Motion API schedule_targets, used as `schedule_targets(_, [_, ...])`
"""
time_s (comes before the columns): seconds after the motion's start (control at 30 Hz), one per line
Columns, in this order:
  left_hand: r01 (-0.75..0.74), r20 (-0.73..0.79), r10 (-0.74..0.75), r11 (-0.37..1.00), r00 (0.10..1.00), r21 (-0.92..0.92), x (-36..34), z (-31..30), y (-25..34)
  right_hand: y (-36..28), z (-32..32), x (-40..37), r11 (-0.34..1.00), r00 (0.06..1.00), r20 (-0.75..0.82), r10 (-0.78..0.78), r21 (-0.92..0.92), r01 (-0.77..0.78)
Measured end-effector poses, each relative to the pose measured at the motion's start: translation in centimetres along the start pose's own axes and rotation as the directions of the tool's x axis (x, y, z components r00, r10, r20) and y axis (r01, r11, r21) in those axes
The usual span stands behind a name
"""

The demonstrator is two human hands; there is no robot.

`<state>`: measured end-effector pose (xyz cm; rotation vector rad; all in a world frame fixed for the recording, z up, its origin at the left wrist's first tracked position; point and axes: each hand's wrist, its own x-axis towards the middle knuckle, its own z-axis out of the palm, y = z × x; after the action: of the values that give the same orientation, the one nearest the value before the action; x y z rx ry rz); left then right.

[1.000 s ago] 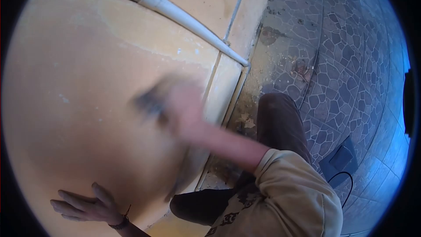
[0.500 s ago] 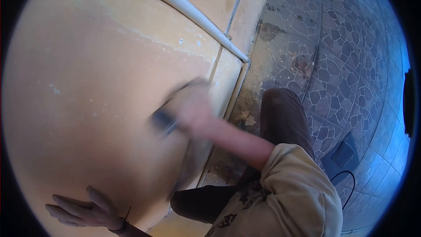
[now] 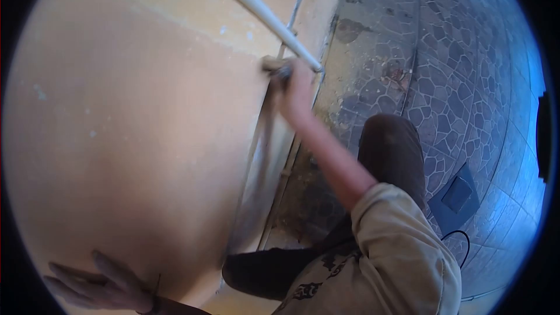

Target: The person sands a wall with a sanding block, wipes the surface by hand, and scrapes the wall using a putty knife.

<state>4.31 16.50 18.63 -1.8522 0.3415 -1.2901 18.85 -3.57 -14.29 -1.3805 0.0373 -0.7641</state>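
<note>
My right hand (image 3: 296,90) is closed round a small blurred tool (image 3: 273,65) with a tan edge and a dark part; its exact kind does not show. The tool is at the lower border of the orange-tan wall (image 3: 146,122), close to the end of a white pipe (image 3: 251,3). At the lower left, my left hand (image 3: 108,286) rests on the wall with its fingers spread, and it holds nothing. Pale chips and a worn, lighter patch mark the wall surface.
A narrow ledge (image 3: 256,198) and a thin pipe (image 3: 286,172) run along the wall's foot. Paint flakes (image 3: 396,79) lie on the stone-patterned floor (image 3: 449,99). My bent knees are close to the wall. A dark flat panel (image 3: 458,198) and a black cable (image 3: 466,242) lie at the right.
My right hand has swung with the tool from the middle of the wall towards the ledge and the pipe's end. My left hand stays spread on the wall; the view has shifted slightly.
</note>
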Motion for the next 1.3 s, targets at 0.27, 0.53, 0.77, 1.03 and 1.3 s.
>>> schedule_targets(0.27, [0.141,0.018,-0.142,0.989,0.99,0.042,-4.1,-0.3,2.8,-1.4,-1.2,1.5,0.951,0.939,0.307,-0.154,-0.21,0.225])
schedule_targets(0.53, [0.283,0.23,-0.288,0.958,0.93,0.054,-11.5,0.1,9.1,-11.5,2.5,-5.7,0.851,0.92,0.312,-0.238,-0.39,0.352])
schedule_targets(0.77, [0.274,0.37,-0.264,0.961,0.891,0.027,-15.7,-1.3,13.3,1.3,-0.4,-1.4,0.967,0.993,-0.117,-0.029,-0.254,-0.001])
schedule_targets(1.03, [0.267,0.395,-0.197,0.955,0.897,-0.129,-19.9,-2.1,11.2,-2.8,0.4,-3.9,0.926,0.991,0.135,-0.015,-0.372,0.065])
schedule_targets(1.3, [0.158,0.345,-0.086,0.97,0.935,-0.186,-22.8,-1.6,10.8,-7.4,3.1,-13.1,0.989,0.992,0.031,-0.121,-0.081,0.123])
